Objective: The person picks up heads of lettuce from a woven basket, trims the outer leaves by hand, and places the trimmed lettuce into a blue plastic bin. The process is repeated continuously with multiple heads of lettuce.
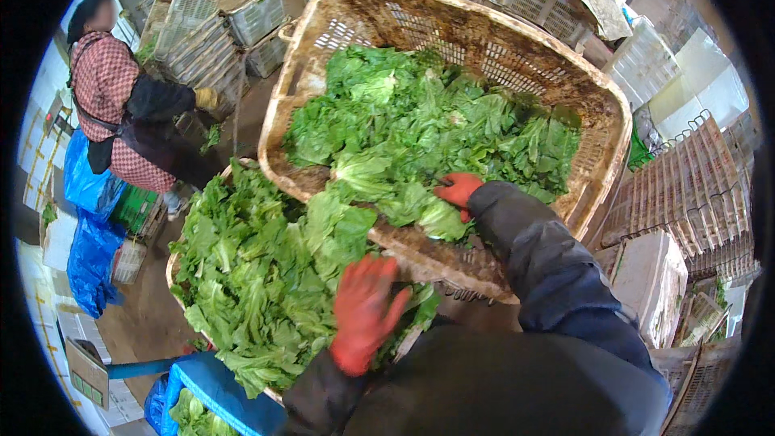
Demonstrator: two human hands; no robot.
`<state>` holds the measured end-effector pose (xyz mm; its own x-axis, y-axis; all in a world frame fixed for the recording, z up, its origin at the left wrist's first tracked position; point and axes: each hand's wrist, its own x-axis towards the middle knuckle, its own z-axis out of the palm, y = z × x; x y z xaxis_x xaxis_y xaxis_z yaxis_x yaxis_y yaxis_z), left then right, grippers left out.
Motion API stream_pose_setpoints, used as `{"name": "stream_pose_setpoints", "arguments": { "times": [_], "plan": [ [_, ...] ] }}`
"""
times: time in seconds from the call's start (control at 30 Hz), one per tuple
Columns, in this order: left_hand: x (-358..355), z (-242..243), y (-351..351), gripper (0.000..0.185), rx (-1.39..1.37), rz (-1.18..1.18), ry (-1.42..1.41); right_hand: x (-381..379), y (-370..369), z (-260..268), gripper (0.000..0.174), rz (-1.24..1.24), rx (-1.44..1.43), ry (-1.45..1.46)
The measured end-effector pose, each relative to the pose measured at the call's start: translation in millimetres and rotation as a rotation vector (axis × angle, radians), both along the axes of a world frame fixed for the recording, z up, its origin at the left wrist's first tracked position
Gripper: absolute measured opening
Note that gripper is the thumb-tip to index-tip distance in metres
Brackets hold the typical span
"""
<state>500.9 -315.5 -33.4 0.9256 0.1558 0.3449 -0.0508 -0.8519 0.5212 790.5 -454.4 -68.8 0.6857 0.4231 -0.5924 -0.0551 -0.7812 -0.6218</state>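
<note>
A large, dirt-stained plastic basket (375, 18) stands in front of me, partly filled with loose green leaf lettuce (387, 115). My right hand (461, 191), in a red glove, reaches into it and touches lettuce near the front wall. Its fingers are partly hidden, so a firm grip cannot be made out. A second basket (171, 272) at the left is heaped above its rim with lettuce (254, 266). Over the near side of that heap is my left hand (366, 312), also red-gloved, slightly blurred, fingers apart and holding nothing.
At the left stands a person (106, 97) in a checked garment and yellowish gloves. Stacked plastic crates (251, 12) line the back; more crates (684, 194) lean at the right. Blue plastic sheeting (94, 260) hangs left. A display on a blue post (142, 367) is at the lower left.
</note>
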Motion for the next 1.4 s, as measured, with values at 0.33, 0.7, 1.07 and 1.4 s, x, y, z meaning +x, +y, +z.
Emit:
{"name": "stream_pose_setpoints", "arguments": {
  "times": [0.33, 0.7, 1.07, 1.4],
  "plan": [
    [206, -69, 31, 0.088, -1.202, -0.271, 0.597, -50, -104, 68, 0.071, 0.207, 0.560, -0.513],
    [51, 120, 23, 0.080, 0.341, 0.049, 0.031, -71, -25, 104, 0.045, 0.216, 0.645, 0.871],
    [-74, 19, -50, 0.120, -1.772, 0.155, -0.070, -86, 21, 97, 0.026, 1.192, 0.793, -0.601],
    [-132, 55, -42, 0.074, -2.193, 0.212, -0.455, -169, 108, 122, 0.058, 0.950, 0.325, 0.547]
  ]
}}
